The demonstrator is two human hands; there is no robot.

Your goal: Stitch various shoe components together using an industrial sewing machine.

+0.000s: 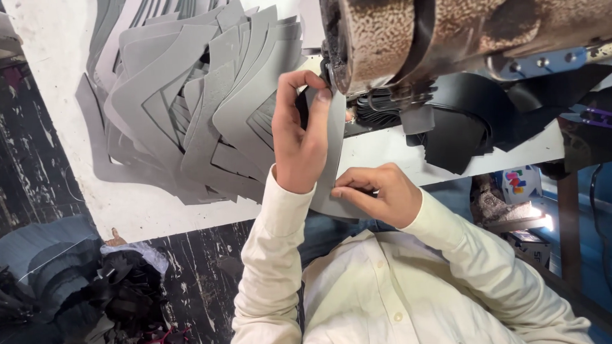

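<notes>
My left hand (299, 135) is raised to the underside of a worn, rust-speckled sewing machine (450, 24), fingers pinching the top end of a curved grey cut piece (337, 147) at the needle area. My right hand (380, 193) pinches the lower end of the same piece near the table edge. The piece runs between the two hands. The needle itself is hidden behind my left fingers. Both arms wear cream shirt sleeves.
A large fanned pile of grey cut pieces (195, 101) lies on the white table (151, 211) to the left. Black cut pieces (467, 129) lie under the machine on the right. Dark scraps and fabric (120, 294) sit on the floor at lower left.
</notes>
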